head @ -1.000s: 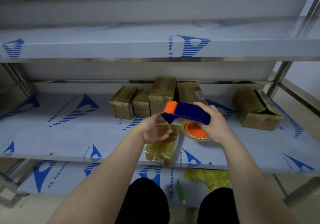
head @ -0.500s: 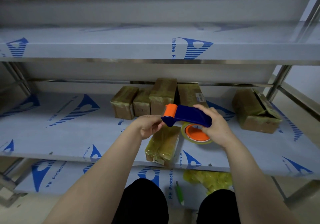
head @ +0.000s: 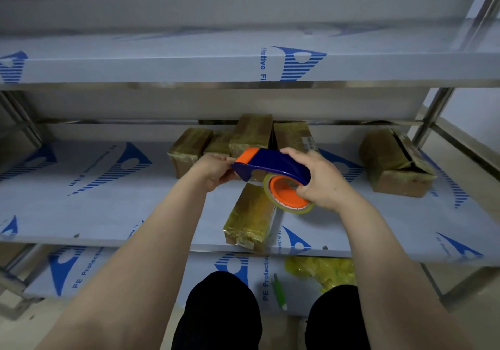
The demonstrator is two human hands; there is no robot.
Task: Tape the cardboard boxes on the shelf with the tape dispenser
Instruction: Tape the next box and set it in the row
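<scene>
Right hand (head: 322, 179) grips blue-and-orange plastic tape dispenser (head: 273, 161); left hand (head: 213, 170) pinches its nose. Tape-wrapped cardboard box (head: 250, 214) at 6 o'clock, axis 12–6.

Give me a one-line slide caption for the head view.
Right hand grips the tape dispenser above a wrapped cardboard box on the shelf; left hand pinches its orange front end.

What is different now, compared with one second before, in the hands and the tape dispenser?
The left hand moved up to the orange front end of the tape dispenser and now pinches it. The right hand still grips its handle; the boxes did not move.
</scene>
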